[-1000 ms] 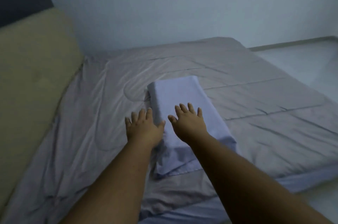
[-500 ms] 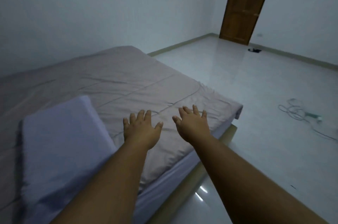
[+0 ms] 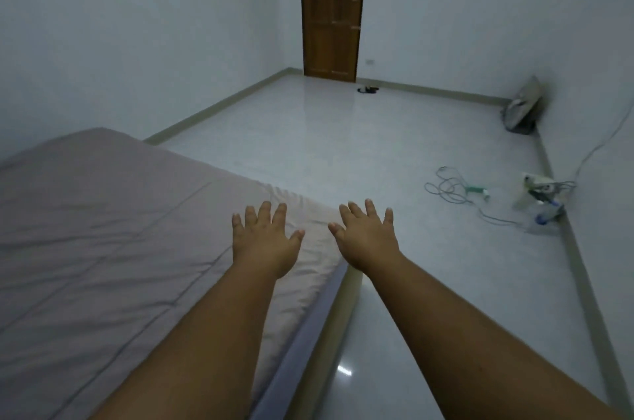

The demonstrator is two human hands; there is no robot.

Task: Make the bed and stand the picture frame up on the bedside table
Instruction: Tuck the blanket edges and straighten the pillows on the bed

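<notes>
- The bed (image 3: 103, 248) filled the lower left of the view, its mauve-grey quilted cover spread flat with shallow creases and stitched seam lines
- The cover's near corner was puckered where it dropped over the mattress edge, and a paler strip of sheet showed below it along the side
- The left hand (image 3: 264, 241) was held out palm down over that corner of the bed, fingers spread apart and gripping nothing (whether the palm touched the cover could not be told)
- The right hand (image 3: 367, 237) was stretched out beside it, also palm down with fingers splayed and empty, beyond the bed's edge and over the floor (image 3: 343, 152)
- The two bare forearms ran up from the bottom of the view, roughly parallel
- The floor was pale and glossy, with a small bright reflection near the bed's side
- A tangle of cables (image 3: 453, 189) lay on the floor to the right, near a power strip (image 3: 538, 183) against the right wall
- A grey bag (image 3: 523, 107) leaned in the far right corner
- A brown wooden door (image 3: 331, 8) stood shut in the far wall, a small dark item (image 3: 367, 89) on the floor just before it
</notes>
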